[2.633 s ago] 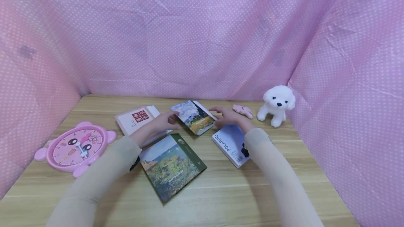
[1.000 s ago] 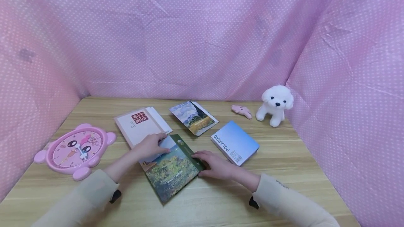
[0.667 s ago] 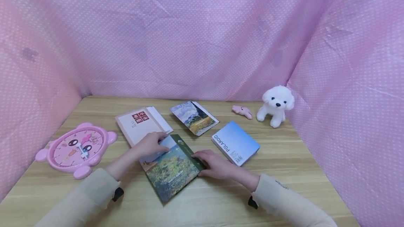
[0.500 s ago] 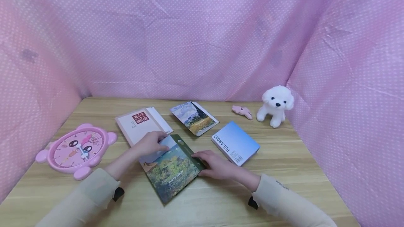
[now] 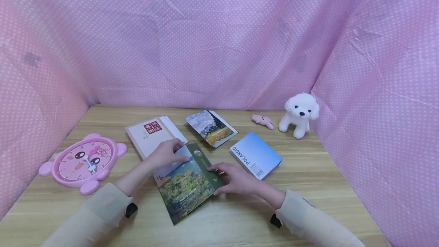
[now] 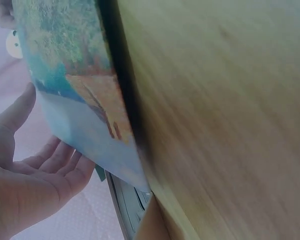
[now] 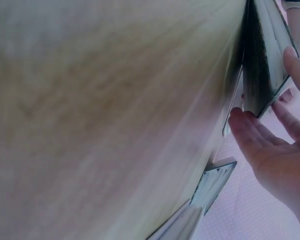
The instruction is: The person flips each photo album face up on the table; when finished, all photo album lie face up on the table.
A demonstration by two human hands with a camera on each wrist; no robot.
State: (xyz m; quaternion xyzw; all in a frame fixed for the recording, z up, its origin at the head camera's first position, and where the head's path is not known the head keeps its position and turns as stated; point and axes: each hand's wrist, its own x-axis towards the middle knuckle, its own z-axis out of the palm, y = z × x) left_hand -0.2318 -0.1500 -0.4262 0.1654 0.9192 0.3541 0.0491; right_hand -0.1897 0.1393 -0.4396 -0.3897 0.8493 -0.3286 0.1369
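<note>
A photo album (image 5: 185,186) with a painted garden cover and dark green spine lies at the front middle of the table, its spine side tilted up a little. My left hand (image 5: 166,153) grips its far edge, thumb on the cover and fingers at the edge. At the spine's right end, my right hand (image 5: 236,178) holds the album between thumb and fingers. In the right wrist view the album's page edges (image 7: 275,45) show, raised off the table. A white album with red characters (image 5: 147,136) lies just behind, partly hidden by my left hand.
A painted-landscape album (image 5: 210,129) lies at the back middle, and a blue POLAROID album (image 5: 257,155) right of my right hand. A pink clock (image 5: 85,163) lies at left. A small pink toy (image 5: 263,121) and white plush dog (image 5: 299,115) are back right. Pink cloth (image 5: 205,48) hangs behind.
Both hands came back from the landscape album to the photo album and took hold of its edges. In the last half second its spine side has risen and shifted slightly.
</note>
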